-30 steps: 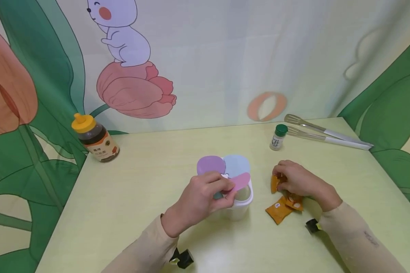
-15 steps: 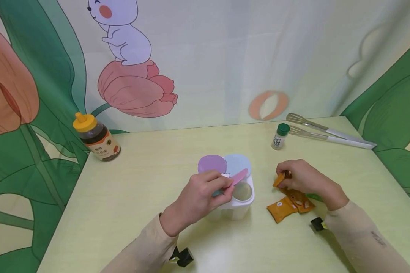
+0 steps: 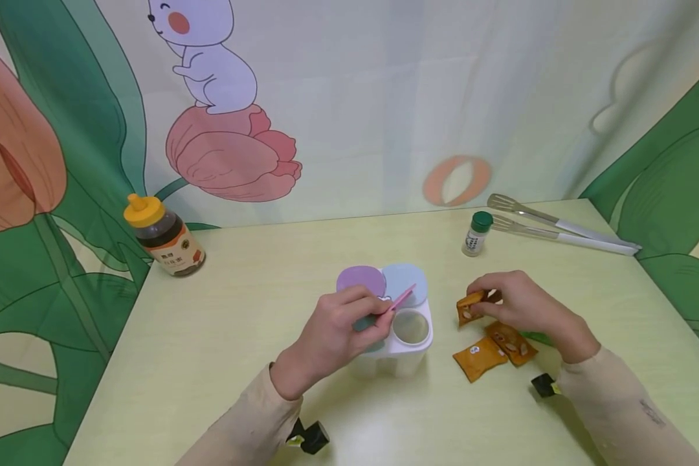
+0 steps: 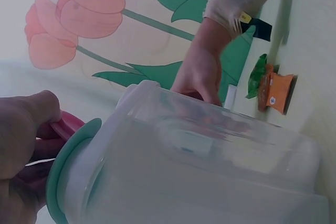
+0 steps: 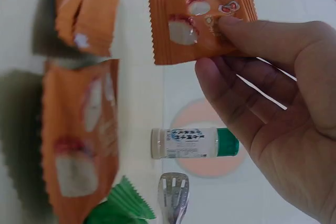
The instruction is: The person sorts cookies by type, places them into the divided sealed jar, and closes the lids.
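Before me stands a clear, white-topped storage box (image 3: 393,364) with several round coloured lids. My left hand (image 3: 338,327) pinches its pink lid (image 3: 404,296) between thumb and fingers and holds it tilted up, so the round opening (image 3: 411,327) beneath shows. The purple lid (image 3: 360,279) and the pale blue lid (image 3: 404,278) lie down; the teal lid (image 4: 58,182) is partly behind my hand. To the right, my right hand (image 3: 521,301) pinches an orange snack packet (image 5: 199,24) between thumb and fingers. Two more orange packets (image 3: 479,358) lie below it, by a green packet (image 5: 123,205).
A green-capped shaker (image 3: 476,234) stands behind my right hand. Metal tongs (image 3: 559,230) with white handles lie at the back right. At the far left is a honey bottle (image 3: 169,239) with a yellow cap. A printed curtain (image 3: 355,97) hangs behind the table.
My left hand has tipped the pink lid further up, uncovering more of the opening. My right hand has drawn one orange packet away from the others, and those have spread slightly.
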### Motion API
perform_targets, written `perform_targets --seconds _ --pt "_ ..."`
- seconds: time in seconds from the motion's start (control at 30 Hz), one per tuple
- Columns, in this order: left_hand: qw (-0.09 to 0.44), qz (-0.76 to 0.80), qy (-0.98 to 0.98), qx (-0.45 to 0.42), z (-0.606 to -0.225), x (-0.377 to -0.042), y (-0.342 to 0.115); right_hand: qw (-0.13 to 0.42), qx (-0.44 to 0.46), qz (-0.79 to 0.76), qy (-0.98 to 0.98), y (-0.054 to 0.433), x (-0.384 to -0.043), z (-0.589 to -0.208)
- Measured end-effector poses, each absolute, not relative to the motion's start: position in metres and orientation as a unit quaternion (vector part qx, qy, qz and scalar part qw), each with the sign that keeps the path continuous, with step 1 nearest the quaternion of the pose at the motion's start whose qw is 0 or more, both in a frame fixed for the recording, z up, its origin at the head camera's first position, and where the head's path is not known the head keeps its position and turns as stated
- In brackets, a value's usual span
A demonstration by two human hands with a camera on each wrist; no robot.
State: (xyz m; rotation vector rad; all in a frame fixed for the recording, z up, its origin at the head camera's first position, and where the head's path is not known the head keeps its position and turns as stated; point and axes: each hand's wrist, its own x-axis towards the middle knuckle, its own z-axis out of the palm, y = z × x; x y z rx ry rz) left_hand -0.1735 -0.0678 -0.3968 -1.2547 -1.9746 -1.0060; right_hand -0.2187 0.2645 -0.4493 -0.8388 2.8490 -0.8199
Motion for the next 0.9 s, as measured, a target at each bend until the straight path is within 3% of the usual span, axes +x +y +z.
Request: perform_targets --seconds 0.4,0.9 --pt "0.272 -0.438 -0.742 -0.428 -0.399 -0.171 -0.069 -0.065 -0.319 -0.309 0.893 0.259 -0.209 -0.432" --pt "0.293 -0.466 -0.721 -0.421 -0.400 -0.174 -0.070 -0.100 -0.346 -0.364 0.859 0.249 -0.195 -0.407"
